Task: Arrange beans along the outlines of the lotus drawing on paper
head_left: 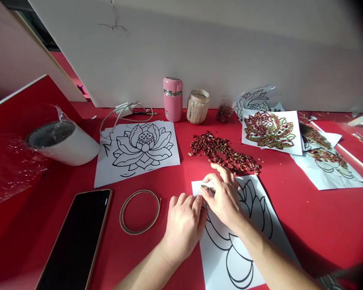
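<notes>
A white sheet with a lotus outline [213, 245] lies on the red table in front of me. My left hand [184, 221] is at its left edge, fingers curled and closed; whatever they may hold is hidden. Over the upper left of the sheet, my right hand [224, 197] has its thumb and fingers bent and apart. A short row of small greenish beans [208, 188] shows between its thumb and index finger. Just beyond that hand spreads a loose pile of red beans [219, 151]. The two hands nearly touch near the sheet's edge.
Left are a phone [75, 241], a tape roll [140, 212], a larger white roll [75, 145] and another lotus sheet [166, 155]. Behind stand a pink flask [173, 102], a glass jar [197, 108] and a small bean container [224, 112]. Right lies a bean-covered lotus picture [269, 131].
</notes>
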`<state>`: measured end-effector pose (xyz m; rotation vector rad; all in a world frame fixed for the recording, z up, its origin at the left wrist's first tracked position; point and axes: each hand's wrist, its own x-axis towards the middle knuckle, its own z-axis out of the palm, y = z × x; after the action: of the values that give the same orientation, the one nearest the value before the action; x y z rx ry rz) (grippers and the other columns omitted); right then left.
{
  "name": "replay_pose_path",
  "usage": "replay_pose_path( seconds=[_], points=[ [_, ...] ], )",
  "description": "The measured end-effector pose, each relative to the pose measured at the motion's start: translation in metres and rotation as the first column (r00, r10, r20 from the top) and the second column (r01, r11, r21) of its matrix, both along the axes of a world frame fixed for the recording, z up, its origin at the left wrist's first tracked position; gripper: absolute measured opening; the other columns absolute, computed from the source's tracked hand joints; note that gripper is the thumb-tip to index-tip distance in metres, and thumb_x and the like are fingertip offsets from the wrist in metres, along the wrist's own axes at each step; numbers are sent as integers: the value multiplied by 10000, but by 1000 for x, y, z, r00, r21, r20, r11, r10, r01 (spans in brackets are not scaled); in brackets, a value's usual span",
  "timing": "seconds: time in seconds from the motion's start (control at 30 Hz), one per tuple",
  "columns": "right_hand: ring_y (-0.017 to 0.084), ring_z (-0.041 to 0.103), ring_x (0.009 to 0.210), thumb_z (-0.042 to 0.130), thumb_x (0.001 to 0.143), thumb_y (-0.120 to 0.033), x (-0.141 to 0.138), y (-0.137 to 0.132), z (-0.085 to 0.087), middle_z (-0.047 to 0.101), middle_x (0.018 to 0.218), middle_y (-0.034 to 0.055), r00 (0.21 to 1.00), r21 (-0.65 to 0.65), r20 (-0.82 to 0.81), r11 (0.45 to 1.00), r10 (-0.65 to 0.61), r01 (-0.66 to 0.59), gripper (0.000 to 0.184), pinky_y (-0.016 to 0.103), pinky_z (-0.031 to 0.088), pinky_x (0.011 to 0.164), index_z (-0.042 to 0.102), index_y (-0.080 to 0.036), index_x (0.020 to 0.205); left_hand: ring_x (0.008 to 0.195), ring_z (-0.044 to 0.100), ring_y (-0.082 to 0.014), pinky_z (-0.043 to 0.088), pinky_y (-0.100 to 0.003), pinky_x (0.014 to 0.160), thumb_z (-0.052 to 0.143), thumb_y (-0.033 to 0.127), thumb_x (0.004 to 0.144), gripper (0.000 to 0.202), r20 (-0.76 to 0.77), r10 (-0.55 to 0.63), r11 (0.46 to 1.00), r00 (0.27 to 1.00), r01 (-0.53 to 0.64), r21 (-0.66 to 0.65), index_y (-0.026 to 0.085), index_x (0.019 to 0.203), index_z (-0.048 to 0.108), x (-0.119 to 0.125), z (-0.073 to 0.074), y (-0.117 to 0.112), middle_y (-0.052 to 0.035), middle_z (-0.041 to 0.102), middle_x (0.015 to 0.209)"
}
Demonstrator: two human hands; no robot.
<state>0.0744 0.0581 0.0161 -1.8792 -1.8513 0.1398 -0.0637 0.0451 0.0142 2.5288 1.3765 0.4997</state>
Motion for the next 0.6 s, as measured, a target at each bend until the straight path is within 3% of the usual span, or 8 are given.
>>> replay_pose_path(
  seconds=[0.33,0.43,0.6],
  points=[
    [280,406,1138,555,718,-284,0,2,-1,431,1268,76,1000,-13,10,1000,-9,9,99,467,321,888,556,-229,800,653,450,-172,284,-306,582,464,238,814,150,-3,0,1000,1000,0,-9,170,914,552,0,-2,1,-16,561,697],
    [263,434,1114,538,729,-279,7,2,1,468,1223,82,1000,61,-26,998,-3,4,92,446,351,881,563,-226,800,654,455,-174,281,-307,583,456,242,819,162,-12,2,1000,1000,-2,0,175,928,555,0,-1,1,-19,559,692],
    [225,475,1074,489,769,-265,38,10,9,538,1106,90,989,210,-114,971,-89,112,95,408,375,897,566,-217,798,656,458,-178,290,-311,584,448,241,825,178,-22,-1,1000,1000,1,18,173,943,563,0,-1,1,-21,560,698]
  ],
)
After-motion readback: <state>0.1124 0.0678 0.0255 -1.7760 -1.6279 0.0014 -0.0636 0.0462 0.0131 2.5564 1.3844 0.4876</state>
